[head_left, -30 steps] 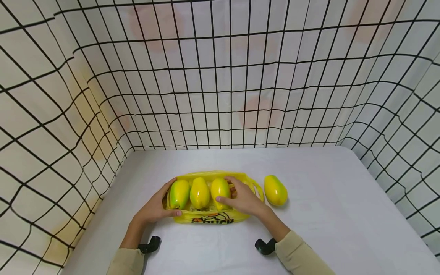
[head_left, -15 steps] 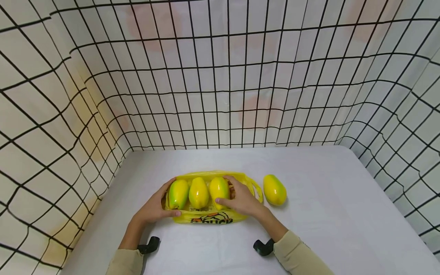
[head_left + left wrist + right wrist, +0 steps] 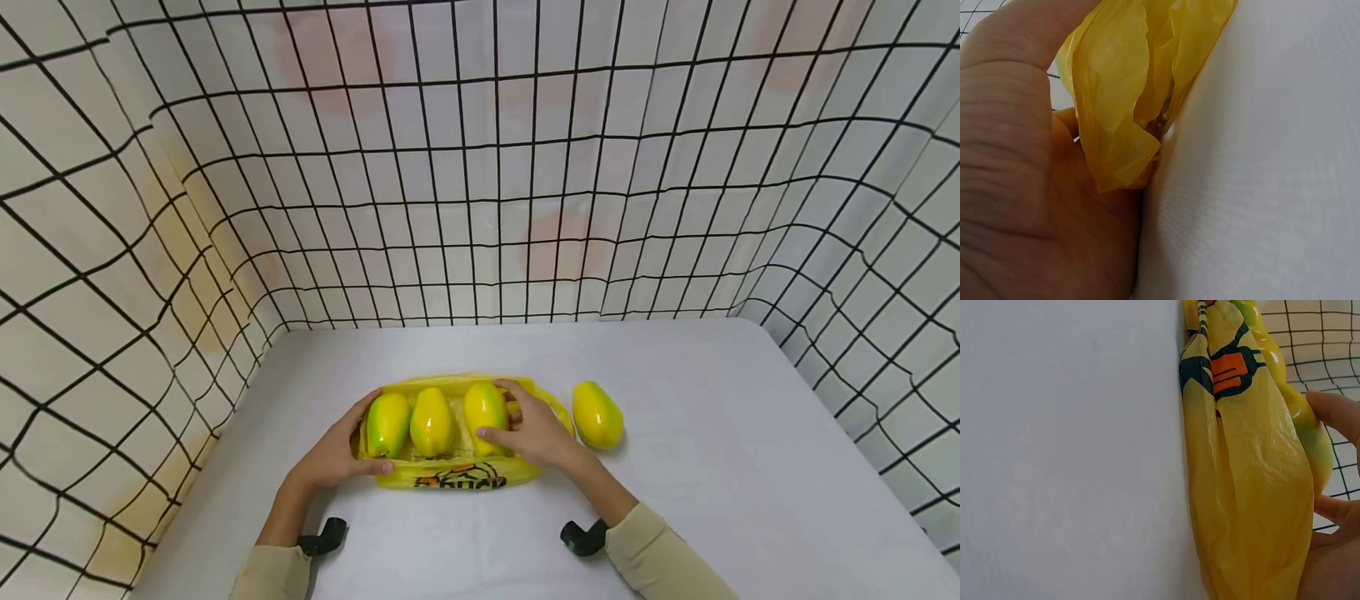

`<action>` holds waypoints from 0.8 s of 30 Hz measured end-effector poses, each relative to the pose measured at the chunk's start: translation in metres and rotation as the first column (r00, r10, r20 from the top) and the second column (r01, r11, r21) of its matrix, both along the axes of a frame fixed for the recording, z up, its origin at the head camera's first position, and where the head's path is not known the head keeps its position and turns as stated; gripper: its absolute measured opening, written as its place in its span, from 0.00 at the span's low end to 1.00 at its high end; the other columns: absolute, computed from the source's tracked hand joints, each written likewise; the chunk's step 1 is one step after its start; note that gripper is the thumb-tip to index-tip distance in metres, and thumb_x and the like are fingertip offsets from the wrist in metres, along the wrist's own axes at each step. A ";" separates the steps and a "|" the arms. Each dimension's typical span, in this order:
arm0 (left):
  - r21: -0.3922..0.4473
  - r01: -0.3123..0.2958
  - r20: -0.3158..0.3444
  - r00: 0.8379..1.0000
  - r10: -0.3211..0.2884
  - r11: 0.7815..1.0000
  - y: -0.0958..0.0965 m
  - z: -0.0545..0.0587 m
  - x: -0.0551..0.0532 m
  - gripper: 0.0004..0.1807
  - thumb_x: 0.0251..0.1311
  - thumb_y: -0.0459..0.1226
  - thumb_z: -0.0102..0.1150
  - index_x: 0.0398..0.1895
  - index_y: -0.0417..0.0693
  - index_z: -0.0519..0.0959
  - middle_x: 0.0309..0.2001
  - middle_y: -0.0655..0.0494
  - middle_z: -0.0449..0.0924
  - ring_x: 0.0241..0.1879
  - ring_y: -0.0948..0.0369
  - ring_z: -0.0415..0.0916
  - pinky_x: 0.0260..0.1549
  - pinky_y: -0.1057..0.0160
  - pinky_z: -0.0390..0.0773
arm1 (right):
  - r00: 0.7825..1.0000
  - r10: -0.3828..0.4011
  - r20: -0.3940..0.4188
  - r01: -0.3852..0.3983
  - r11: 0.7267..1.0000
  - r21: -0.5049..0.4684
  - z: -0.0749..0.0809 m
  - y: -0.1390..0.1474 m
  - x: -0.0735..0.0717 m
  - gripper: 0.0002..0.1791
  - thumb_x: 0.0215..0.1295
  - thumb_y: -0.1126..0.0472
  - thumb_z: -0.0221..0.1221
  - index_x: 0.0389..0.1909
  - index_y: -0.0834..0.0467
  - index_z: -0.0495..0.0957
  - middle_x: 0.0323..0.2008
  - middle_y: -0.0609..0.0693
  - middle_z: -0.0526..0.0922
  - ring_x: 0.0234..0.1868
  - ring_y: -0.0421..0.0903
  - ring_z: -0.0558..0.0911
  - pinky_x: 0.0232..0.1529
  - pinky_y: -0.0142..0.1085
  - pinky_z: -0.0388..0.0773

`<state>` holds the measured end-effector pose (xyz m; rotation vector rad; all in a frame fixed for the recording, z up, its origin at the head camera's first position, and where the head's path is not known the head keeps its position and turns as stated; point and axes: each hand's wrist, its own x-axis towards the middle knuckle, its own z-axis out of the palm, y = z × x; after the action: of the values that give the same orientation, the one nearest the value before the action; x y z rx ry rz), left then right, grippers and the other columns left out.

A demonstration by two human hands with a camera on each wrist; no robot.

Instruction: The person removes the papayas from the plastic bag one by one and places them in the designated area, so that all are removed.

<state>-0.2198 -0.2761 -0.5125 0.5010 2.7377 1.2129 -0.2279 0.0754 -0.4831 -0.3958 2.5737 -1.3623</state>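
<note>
A yellow plastic bag [image 3: 461, 477] with dark printing lies on the table, its opening spread upward. Three glossy yellow-green mangoes sit in a row in the opening: a left mango [image 3: 388, 425], a middle mango [image 3: 432, 422] and a right mango [image 3: 485, 408]. My left hand [image 3: 337, 446] holds the bag's left end, thumb at the front edge and fingers at the back. In the left wrist view, bag film [image 3: 1113, 106] lies against the palm. My right hand [image 3: 536, 429] grips the right mango between thumb and fingers; its lower part is hidden.
Another mango [image 3: 597, 415] lies on the white table [image 3: 712, 467] just right of the bag. White sheets with a black grid [image 3: 480, 183] stand at the back and both sides. A black wrist mount [image 3: 585, 538] shows at each sleeve.
My right hand has shifted slightly right with the right mango, widening its gap to the middle one. My left hand keeps its place at the bag's left end.
</note>
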 end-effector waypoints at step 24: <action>0.012 0.004 0.007 1.000 -0.004 1.000 0.002 0.003 0.003 0.64 0.38 0.56 0.77 0.77 0.65 0.45 0.75 0.51 0.53 0.72 0.47 0.55 0.67 0.33 0.55 | 1.000 -0.021 -0.023 0.019 0.995 -0.100 0.025 0.037 0.006 0.46 0.52 0.37 0.68 0.71 0.38 0.58 0.64 0.49 0.68 0.48 0.46 0.82 0.43 0.37 0.84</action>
<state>-0.2168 -0.2744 -0.5099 0.5027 2.7238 1.2281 -0.2217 0.1127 -0.4580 -0.4055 2.5421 -1.5060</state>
